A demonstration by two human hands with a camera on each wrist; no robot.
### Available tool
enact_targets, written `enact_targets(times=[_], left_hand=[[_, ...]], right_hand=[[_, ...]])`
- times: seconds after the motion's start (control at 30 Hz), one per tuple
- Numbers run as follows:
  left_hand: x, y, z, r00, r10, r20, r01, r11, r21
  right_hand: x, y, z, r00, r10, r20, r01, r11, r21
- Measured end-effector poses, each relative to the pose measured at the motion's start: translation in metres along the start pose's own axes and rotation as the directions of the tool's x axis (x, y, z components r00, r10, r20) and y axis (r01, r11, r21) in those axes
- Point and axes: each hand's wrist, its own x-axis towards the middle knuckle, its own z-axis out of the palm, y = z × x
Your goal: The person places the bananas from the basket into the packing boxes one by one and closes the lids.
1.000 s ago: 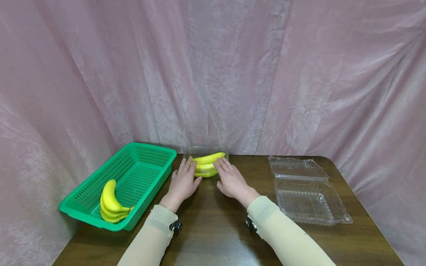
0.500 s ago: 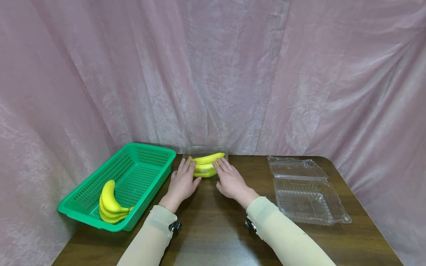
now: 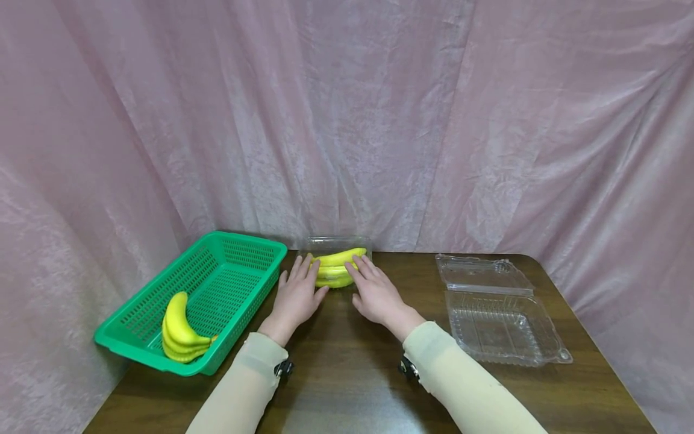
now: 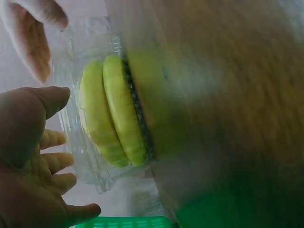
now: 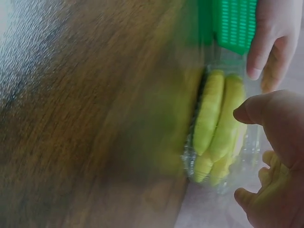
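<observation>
A clear plastic clamshell container (image 3: 340, 243) holding a bunch of yellow bananas (image 3: 337, 274) sits at the table's far edge. Its clear plastic covers the bananas (image 4: 116, 114) in the left wrist view; whether the lid is fastened I cannot tell. My left hand (image 3: 294, 295) lies at the container's left side, fingers spread and pointing forward, the fingertips seeming to touch its top. On the right side my right hand (image 3: 378, 295) is laid out likewise, its fingertips at the edge of the plastic. Neither hand grips anything. In the right wrist view the bananas (image 5: 216, 123) show between both hands.
At the left a green plastic basket (image 3: 260, 289) holds another banana bunch (image 3: 181, 331) in its near end. A second clear clamshell container (image 3: 506, 328) lies unfolded on the right of the brown wooden table (image 3: 347, 374). A pink curtain (image 3: 379, 120) hangs behind the table.
</observation>
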Motion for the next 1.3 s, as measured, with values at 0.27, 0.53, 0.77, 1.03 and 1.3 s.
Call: enact_targets(times=[0.27, 0.53, 0.77, 1.03, 1.3], left_hand=[[-0.003, 0.009, -0.004, 0.999, 0.021, -0.042, -0.021, 1.0, 0.003], [-0.01, 0.025, -0.013, 1.0, -0.006, 0.009, 0.006, 1.0, 0.003], [-0.018, 0.037, -0.018, 1.0, 0.011, 0.01, -0.011, 1.0, 0.008], [-0.024, 0.056, -0.025, 0.998, 0.065, -0.002, -0.065, 0.998, -0.004], [-0.027, 0.076, -0.027, 0.991, 0.131, -0.019, -0.131, 0.991, -0.009]], right_hand=[[-0.009, -0.005, -0.015, 0.999, -0.025, -0.026, 0.024, 0.999, -0.021], [-0.026, -0.008, -0.029, 0.997, -0.043, -0.069, 0.042, 0.999, -0.008], [-0.044, -0.007, -0.04, 0.996, -0.033, -0.084, 0.03, 0.999, -0.039], [-0.063, 0.0, -0.05, 0.995, -0.01, -0.103, 0.009, 1.0, -0.011], [-0.083, 0.013, -0.062, 0.993, 0.026, -0.111, -0.026, 1.0, -0.006]])
